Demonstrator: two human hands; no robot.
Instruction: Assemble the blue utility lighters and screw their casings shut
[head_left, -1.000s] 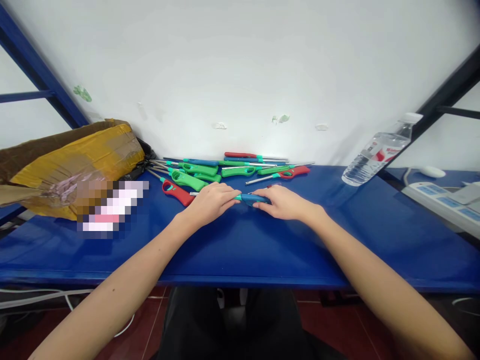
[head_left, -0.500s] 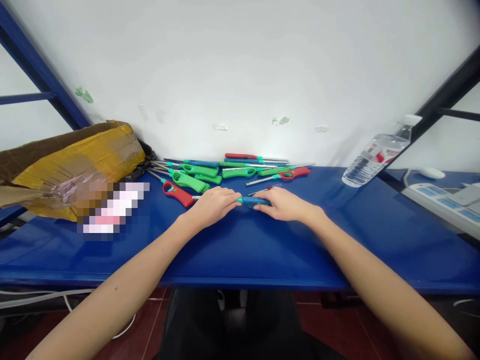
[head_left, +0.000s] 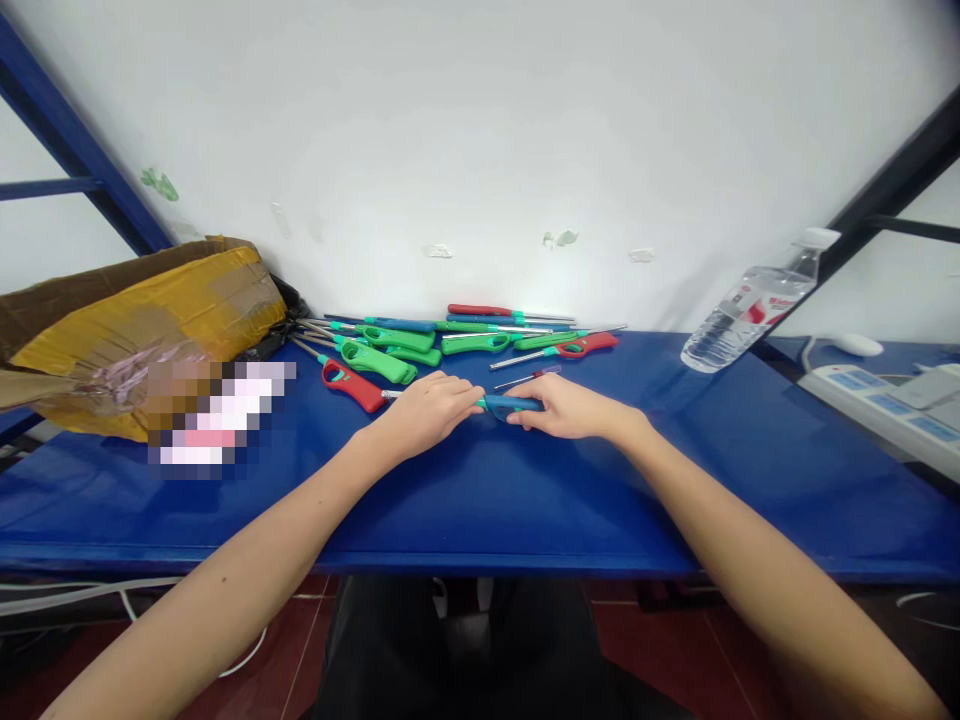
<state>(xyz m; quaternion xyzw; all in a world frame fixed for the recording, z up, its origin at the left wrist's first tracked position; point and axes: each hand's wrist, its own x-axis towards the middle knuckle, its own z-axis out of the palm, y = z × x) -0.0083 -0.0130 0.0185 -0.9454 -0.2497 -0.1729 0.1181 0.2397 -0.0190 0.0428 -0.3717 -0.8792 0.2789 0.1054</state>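
Note:
A blue lighter [head_left: 511, 405] with a long metal tip lies level between my two hands, just above or on the blue table [head_left: 480, 500]. My left hand [head_left: 437, 412] is closed round its metal tube, whose tip shows beyond the hand on the left. My right hand [head_left: 564, 405] grips the blue handle between thumb and fingers. A small screwdriver [head_left: 529, 380] lies at the right hand's fingers, partly hidden by them. Close to the tube's tip is a red lighter [head_left: 354, 387]. Behind the hands lie several green lighters [head_left: 379, 362] and another red lighter [head_left: 589, 346].
An open cardboard box [head_left: 150, 330] with yellow tape stands at the left, beside a blurred pink and white item [head_left: 225, 415]. A water bottle [head_left: 757, 305] is at the right, near a white power strip [head_left: 885, 410]. The white wall [head_left: 480, 130] rises behind the table.
The blue lighter's handle has turned slightly in my right hand, and more of its trigger opening shows. My left hand keeps its hold. The view has shifted a little.

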